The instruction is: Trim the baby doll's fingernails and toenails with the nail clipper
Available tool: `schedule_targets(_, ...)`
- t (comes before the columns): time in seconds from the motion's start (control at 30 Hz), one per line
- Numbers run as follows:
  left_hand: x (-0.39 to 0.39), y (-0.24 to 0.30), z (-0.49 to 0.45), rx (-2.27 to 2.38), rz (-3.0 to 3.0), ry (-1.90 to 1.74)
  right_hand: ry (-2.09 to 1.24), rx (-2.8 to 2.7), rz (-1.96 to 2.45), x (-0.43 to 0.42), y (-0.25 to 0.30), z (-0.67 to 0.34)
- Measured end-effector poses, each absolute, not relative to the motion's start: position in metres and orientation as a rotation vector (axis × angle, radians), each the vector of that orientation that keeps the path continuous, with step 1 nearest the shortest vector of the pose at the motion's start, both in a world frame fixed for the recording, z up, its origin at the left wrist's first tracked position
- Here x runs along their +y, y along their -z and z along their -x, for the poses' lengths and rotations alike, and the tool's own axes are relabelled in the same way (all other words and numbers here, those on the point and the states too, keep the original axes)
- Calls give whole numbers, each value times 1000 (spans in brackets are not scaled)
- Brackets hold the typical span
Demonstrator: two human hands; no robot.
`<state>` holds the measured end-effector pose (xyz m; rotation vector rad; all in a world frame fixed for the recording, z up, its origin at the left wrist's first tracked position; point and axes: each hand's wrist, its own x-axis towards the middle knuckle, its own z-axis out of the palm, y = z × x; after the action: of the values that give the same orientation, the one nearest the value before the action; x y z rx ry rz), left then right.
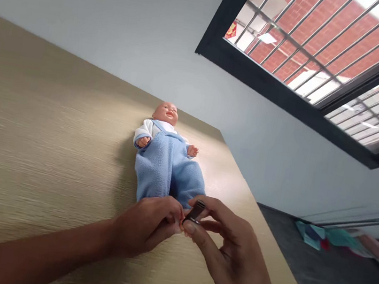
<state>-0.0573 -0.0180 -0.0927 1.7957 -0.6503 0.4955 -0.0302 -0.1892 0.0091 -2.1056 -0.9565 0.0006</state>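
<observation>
The right hand [234, 258] pinches a stiff, dark metal nail clipper [195, 211] in its fingers [216, 212]; the left hand [144, 228] clasps the soft leg end of a light baby doll in blue fleece overalls [160, 166], lying on the beige wood-grain counter [54, 117].

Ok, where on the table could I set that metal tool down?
Widest bare patch of the table: left of the baby doll, up to the wall. A narrower strip runs right of the doll along the edge. It's crowded at the doll's legs, between the left hand and the right hand holding the tool.
</observation>
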Motion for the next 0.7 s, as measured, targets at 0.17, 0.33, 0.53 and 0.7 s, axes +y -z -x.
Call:
schedule_targets(0.17,-18,92,59,-597,-1807,-436,-116,-1037,2218,-178,-27,31)
schedule_targets(0.33,-18,91,58,-586,-1781,-437,-206,-1134,2313,-168,-37,29)
schedule_targets(0.53,-17,91,57,-628,-1753,-501,-325,-1154,2382,-160,-42,24)
schedule_targets(0.7,-19,95,54,-638,-1747,-605,-256,-1217,2413,-159,-41,24)
